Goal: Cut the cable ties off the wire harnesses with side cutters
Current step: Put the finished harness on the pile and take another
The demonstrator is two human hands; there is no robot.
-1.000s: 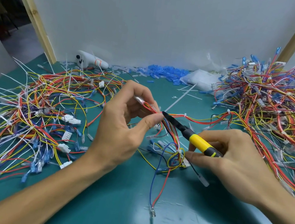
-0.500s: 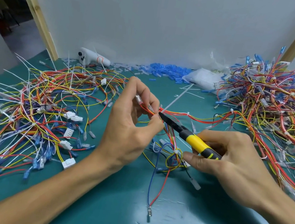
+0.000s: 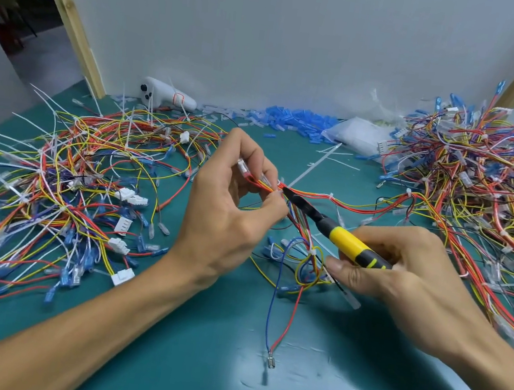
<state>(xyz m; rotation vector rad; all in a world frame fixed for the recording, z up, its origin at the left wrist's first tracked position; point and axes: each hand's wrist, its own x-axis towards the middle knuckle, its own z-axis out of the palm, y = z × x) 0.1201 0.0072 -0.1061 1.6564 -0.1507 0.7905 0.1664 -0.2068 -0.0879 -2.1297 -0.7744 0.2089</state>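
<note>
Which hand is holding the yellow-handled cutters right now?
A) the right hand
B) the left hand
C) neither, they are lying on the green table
A: the right hand grips the side cutters by their yellow and black handle. Their dark tip is at the wire harness, which the left hand pinches.

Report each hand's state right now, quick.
Left hand: closed, pinching the wire harness.
Right hand: closed, gripping the side cutters.
</note>
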